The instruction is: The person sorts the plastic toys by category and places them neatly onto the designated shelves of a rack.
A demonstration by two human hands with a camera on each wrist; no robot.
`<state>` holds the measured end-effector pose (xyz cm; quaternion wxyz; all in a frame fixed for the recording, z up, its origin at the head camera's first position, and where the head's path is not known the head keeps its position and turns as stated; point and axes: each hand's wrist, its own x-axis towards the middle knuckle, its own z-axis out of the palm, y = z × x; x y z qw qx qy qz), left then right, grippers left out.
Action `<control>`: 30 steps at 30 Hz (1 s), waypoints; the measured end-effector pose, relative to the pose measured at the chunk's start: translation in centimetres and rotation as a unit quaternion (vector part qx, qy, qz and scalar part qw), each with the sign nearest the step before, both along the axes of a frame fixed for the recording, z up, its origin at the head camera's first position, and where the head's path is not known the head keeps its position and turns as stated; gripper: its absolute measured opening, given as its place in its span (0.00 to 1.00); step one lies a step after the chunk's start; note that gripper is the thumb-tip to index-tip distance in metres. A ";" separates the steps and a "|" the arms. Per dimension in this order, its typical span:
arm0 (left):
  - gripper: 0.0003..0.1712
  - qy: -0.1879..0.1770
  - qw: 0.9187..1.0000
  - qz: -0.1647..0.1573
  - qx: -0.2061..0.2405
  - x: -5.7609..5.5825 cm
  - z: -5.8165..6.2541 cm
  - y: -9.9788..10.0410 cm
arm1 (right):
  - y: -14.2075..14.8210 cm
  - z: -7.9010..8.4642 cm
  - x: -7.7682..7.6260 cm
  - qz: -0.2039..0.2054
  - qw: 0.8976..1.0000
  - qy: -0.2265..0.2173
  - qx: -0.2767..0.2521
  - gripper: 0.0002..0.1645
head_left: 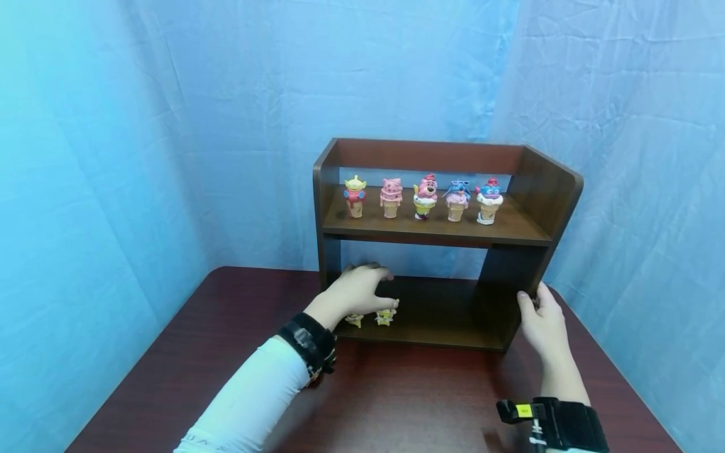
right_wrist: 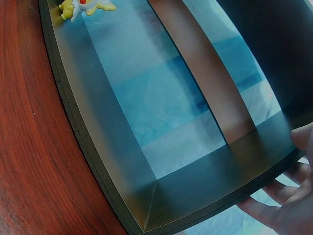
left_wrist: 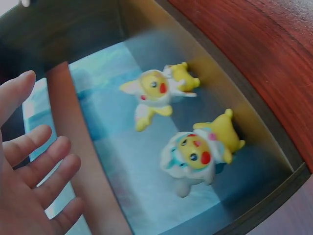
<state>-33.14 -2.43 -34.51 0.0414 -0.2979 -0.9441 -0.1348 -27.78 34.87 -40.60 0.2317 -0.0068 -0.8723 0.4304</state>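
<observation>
Inside the lower compartment of a dark brown wooden shelf (head_left: 436, 236), my left hand (head_left: 362, 290) reaches over two small yellow-and-white figurines. In the left wrist view its fingers (left_wrist: 51, 169) are spread and hold nothing, apart from both toys. One figurine (left_wrist: 154, 88) wears a white hood with ear-like flaps; the other figurine (left_wrist: 195, 152) has a white and teal hood. Both stand at the left of the lower board, partly covered by my hand in the head view. My right hand (head_left: 545, 321) grips the shelf's right side panel (right_wrist: 210, 210), thumb inside and fingers outside.
On the upper board stands a row of several ice-cream-cone figurines (head_left: 425, 198), pink, blue and green-headed ones among them. The shelf rests on a dark reddish-brown table (head_left: 396, 402). Light blue cloth (head_left: 238, 126) hangs behind and at both sides.
</observation>
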 end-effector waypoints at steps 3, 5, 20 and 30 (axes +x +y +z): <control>0.32 0.003 1.000 -0.014 0.016 0.7 0.3 -0.5 | 0.0 0.0 0.0 0.000 1.000 0.004 0.001 0.30; 0.31 0.008 0.999 -0.025 0.026 1.2 0.5 -0.7 | -0.1 0.1 0.1 0.001 1.000 0.004 0.002 0.30; 0.24 0.038 0.996 -0.035 0.070 5.0 0.9 -3.6 | -0.1 0.0 -0.1 -0.006 1.000 0.004 0.003 0.29; 0.25 0.103 0.993 0.001 0.062 6.8 0.0 -6.5 | -0.1 -0.1 -0.1 -0.010 1.000 0.003 0.000 0.29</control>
